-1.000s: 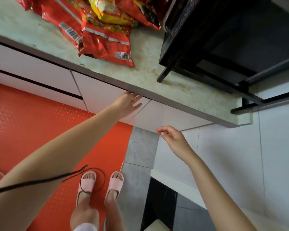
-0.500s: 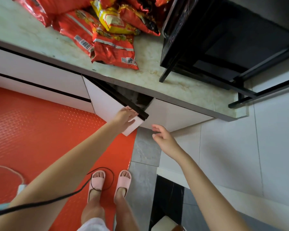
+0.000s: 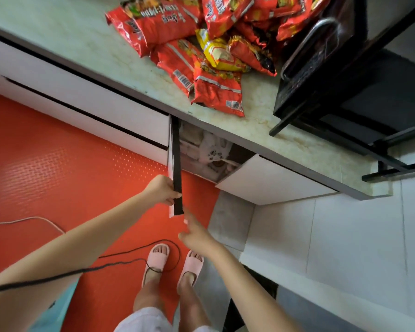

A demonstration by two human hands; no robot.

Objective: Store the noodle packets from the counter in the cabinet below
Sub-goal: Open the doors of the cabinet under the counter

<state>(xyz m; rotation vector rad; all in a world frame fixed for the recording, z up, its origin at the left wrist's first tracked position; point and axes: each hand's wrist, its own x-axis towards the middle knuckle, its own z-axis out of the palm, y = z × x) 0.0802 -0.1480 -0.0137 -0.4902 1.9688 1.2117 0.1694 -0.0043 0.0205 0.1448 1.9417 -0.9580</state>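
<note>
Several red noodle packets [image 3: 216, 92] and a yellow one [image 3: 219, 55] lie piled on the pale counter [image 3: 70, 41]. Below it, a white cabinet door [image 3: 176, 164] with a black top edge stands swung wide open. My left hand [image 3: 163, 190] grips that door near its free end. My right hand [image 3: 194, 232] hovers just below and right of the door's corner, fingers loose, holding nothing. Inside the cabinet [image 3: 209, 154] I see pale bags and packages, partly hidden in shadow.
A black appliance on a black metal rack [image 3: 345, 87] stands on the counter right of the packets. A second white door [image 3: 273, 183] stays closed to the right. A black cord [image 3: 120, 258] crosses the orange floor mat near my feet in pink slippers.
My left hand has pulled the cabinet door from closed to fully open. My right hand has dropped lower and moved toward the door's corner. More of the packet pile has come into sight.
</note>
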